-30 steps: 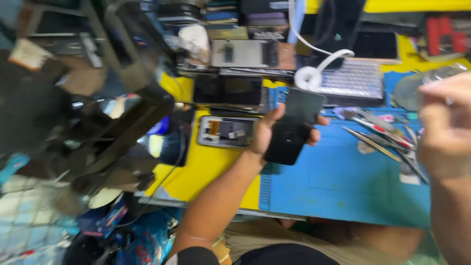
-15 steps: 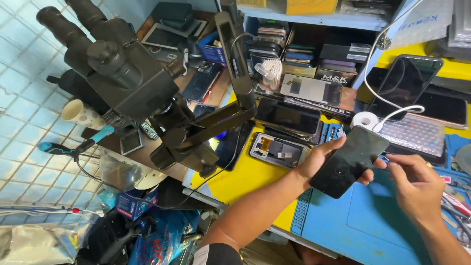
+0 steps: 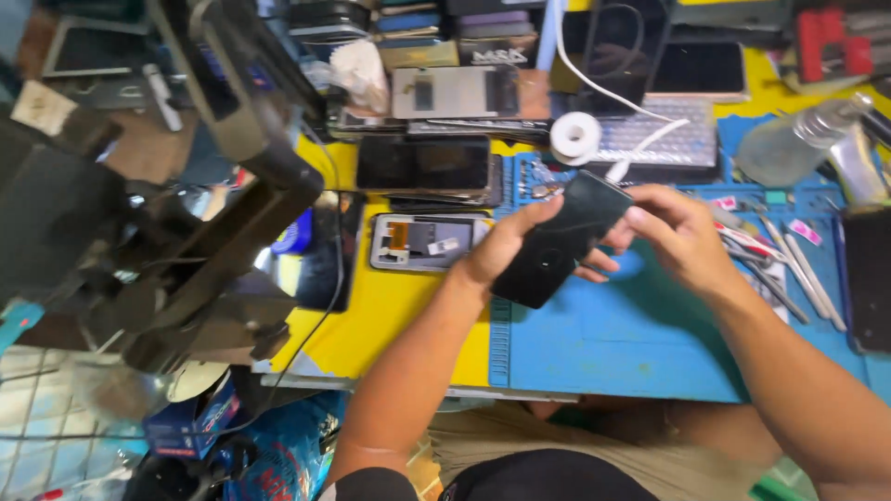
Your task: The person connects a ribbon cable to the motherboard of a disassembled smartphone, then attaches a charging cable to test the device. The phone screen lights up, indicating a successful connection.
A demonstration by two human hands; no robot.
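A black phone (image 3: 555,243) is tilted above the blue work mat (image 3: 640,343), its dark glass facing up. My left hand (image 3: 506,243) grips it along its left edge from below. My right hand (image 3: 676,234) has come in from the right, its fingertips touching the phone's upper right corner. Just left of my left hand lies an opened phone frame (image 3: 425,241) with its insides showing, on the yellow bench top (image 3: 390,306).
A large black microscope (image 3: 158,241) on its arm fills the left. Behind the mat lie several phones and screens (image 3: 423,165), a white tape roll (image 3: 575,137) and a metal grid plate (image 3: 650,141). Tweezers and thin tools (image 3: 789,269) lie right, next to a clear bottle (image 3: 789,144).
The view swung back toward the mat. My right hand moved in from the right and now touches the phone's upper corner; my left hand still holds the phone.
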